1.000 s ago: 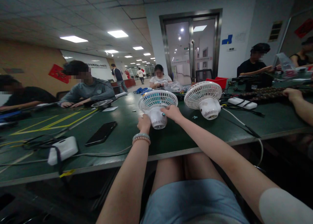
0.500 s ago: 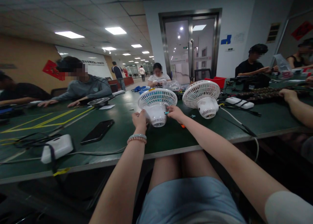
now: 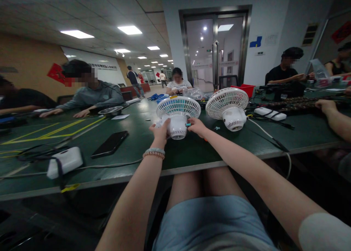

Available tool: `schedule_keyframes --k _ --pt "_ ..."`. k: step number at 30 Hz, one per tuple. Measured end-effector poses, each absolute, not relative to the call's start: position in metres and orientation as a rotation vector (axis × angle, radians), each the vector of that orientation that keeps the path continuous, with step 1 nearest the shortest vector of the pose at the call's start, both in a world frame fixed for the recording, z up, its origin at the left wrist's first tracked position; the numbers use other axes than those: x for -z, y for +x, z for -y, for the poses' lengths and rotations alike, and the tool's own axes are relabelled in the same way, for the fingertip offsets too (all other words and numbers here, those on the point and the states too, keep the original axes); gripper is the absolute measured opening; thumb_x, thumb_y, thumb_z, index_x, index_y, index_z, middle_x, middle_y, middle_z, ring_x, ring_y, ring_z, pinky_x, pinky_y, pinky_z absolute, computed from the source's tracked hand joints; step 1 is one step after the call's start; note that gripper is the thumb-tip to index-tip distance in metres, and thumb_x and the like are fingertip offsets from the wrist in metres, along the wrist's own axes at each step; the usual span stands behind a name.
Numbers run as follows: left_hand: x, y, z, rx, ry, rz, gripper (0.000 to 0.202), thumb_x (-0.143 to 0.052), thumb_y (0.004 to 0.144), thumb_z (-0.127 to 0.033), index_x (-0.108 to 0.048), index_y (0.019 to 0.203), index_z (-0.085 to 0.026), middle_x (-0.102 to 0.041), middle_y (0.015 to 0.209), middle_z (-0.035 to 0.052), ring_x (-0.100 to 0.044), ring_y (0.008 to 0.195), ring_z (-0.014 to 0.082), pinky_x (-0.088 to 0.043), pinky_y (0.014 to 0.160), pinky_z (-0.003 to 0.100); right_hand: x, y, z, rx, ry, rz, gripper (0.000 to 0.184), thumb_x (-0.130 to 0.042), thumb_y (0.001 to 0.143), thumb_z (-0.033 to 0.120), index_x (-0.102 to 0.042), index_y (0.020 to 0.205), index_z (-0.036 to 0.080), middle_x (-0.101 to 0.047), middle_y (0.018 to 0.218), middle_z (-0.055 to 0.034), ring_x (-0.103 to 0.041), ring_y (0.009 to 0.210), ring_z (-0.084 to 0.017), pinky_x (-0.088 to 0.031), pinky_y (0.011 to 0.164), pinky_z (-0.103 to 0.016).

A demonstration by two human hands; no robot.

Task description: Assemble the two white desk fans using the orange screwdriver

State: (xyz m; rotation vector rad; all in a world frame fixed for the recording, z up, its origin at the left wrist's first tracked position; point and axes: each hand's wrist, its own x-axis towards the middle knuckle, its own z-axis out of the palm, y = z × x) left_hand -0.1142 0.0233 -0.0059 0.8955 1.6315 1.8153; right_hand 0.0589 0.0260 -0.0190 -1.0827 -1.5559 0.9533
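Observation:
In front of me a white fan head [image 3: 178, 123] rests on the green table with its grille away from me and its vented motor housing facing me. My left hand [image 3: 160, 130] grips the left side of the housing, thumb lying on its back. On the opposite side, my right hand [image 3: 197, 128] pinches a small teal piece [image 3: 188, 124] against the housing; its inner end is hidden. To the right stands a second white fan head [image 3: 232, 115] with a cable at its back. A similar small teal piece [image 3: 216, 128] lies between the two fans.
A black phone [image 3: 110, 144] and a white power strip or adapter [image 3: 65, 162] with dark cables lie to the left. Another white block [image 3: 270, 114] wrapped in cable is at right. Co-workers sit around the table; a person's hand [image 3: 327, 106] rests at far right.
My left hand has shifted its hold, with the thumb now higher on the housing. My right hand stays at the side with the teal piece. The view has moved slightly.

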Motion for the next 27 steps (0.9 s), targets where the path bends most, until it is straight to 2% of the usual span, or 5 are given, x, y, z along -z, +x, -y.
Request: schedule_keyframes --k 3,7,13,18,27 --pt "0.007 -0.113 -0.024 -1.781 0.74 -1.448 0.088 -0.079 0.054 -0.039 -0.021 0.119 -0.029 -0.05 0.119 0.0088 -0.064 0.084 0.0206 -0.057 0.066 0.04 0.02 0.059 -0.026 -0.936 -1.085 1.587 0.055 -0.057 0.055 0.005 -0.057 0.108 0.017 -0.066 0.088 -0.001 -0.062 0.084 -0.019 -0.05 0.078 -0.034" --pt "0.006 -0.111 -0.025 -1.777 0.638 -1.329 0.085 -0.079 0.054 -0.033 -0.021 0.116 -0.027 -0.052 0.117 0.0075 -0.064 0.086 0.0206 -0.058 0.068 0.039 0.021 0.059 -0.023 -0.855 -1.107 1.662 0.057 -0.06 0.055 0.006 -0.054 0.111 0.017 -0.066 0.094 -0.0023 -0.062 0.087 -0.019 -0.05 0.081 -0.035" --pt "0.001 -0.104 -0.02 -1.734 0.669 -1.359 0.084 -0.08 0.052 -0.033 -0.022 0.113 -0.028 -0.053 0.117 0.0069 -0.065 0.086 0.0225 -0.059 0.066 0.04 0.02 0.059 -0.015 -0.592 -1.181 1.792 0.058 -0.062 0.057 0.012 -0.051 0.114 0.013 -0.063 0.109 -0.01 -0.059 0.101 -0.023 -0.046 0.09 -0.035" --pt "0.001 -0.099 -0.016 -1.795 0.778 -1.407 0.087 -0.08 0.051 -0.036 -0.022 0.115 -0.028 -0.049 0.12 0.0088 -0.063 0.095 0.0226 -0.058 0.067 0.037 0.018 0.06 -0.011 -0.554 -1.218 1.824 0.056 -0.061 0.058 0.012 -0.049 0.113 0.011 -0.062 0.11 -0.0132 -0.059 0.102 -0.025 -0.046 0.09 -0.034" --pt "0.002 -0.104 -0.016 -1.963 1.087 -1.587 0.089 -0.081 0.048 -0.041 -0.025 0.114 -0.02 -0.05 0.12 0.0136 -0.057 0.104 0.0225 -0.05 0.087 0.037 0.018 0.057 -0.005 -0.547 -1.227 1.847 0.054 -0.06 0.058 0.009 -0.047 0.11 0.014 -0.063 0.106 -0.0119 -0.059 0.102 -0.027 -0.048 0.087 -0.037"
